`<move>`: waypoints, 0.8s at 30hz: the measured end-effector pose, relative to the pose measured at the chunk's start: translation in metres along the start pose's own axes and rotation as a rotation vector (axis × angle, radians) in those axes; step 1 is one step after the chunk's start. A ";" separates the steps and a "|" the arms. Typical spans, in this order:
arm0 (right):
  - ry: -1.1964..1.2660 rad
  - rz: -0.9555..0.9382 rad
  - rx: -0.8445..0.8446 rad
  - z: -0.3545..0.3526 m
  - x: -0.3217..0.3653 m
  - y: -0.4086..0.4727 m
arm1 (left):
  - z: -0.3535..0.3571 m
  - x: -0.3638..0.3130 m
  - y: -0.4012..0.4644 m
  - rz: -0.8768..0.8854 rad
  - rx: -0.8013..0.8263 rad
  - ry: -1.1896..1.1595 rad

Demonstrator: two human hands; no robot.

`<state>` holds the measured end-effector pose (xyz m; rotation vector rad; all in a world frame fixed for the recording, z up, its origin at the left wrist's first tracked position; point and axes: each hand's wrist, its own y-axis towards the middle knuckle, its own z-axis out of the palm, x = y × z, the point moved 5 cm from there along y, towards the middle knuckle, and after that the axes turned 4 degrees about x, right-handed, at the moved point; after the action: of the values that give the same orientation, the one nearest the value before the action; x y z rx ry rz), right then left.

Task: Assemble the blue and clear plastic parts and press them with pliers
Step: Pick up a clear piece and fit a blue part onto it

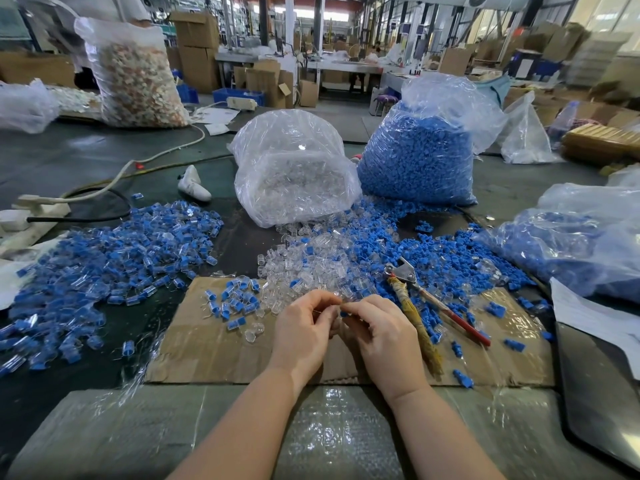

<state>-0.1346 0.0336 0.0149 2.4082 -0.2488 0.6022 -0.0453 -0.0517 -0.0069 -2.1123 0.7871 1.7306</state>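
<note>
My left hand (304,327) and my right hand (377,332) meet fingertip to fingertip over a sheet of cardboard (207,344). The left hand pinches a clear plastic part (331,311). The right hand pinches a small blue part (343,313) pressed against it. Pliers (420,296) with wrapped handles lie on the cardboard just right of my right hand. Loose clear parts (304,265) are heaped just beyond my fingers, and loose blue parts (433,251) spread to the right. A small group of joined pieces (235,301) lies left of my hands.
A big pile of assembled blue-and-clear pieces (114,258) covers the left of the table. Behind stand a bag of clear parts (294,168) and a bag of blue parts (419,157). Another bag of blue parts (571,244) lies at right. A power strip (31,209) and cables sit far left.
</note>
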 end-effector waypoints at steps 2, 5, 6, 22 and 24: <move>-0.004 0.003 -0.009 0.000 0.000 0.000 | 0.000 0.000 0.000 0.001 -0.005 0.023; -0.043 0.018 -0.030 -0.001 0.000 -0.001 | -0.001 0.000 0.000 -0.007 -0.013 0.043; -0.058 0.023 -0.033 -0.001 -0.001 -0.001 | -0.001 0.000 0.000 -0.009 -0.018 0.044; -0.104 0.041 0.009 0.003 -0.002 -0.001 | -0.003 -0.002 -0.001 0.010 -0.045 0.106; -0.110 0.041 -0.005 0.002 -0.001 -0.001 | -0.004 -0.002 0.000 0.010 -0.056 0.101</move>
<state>-0.1342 0.0328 0.0125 2.4404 -0.3467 0.4868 -0.0421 -0.0531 -0.0038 -2.2512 0.7862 1.6811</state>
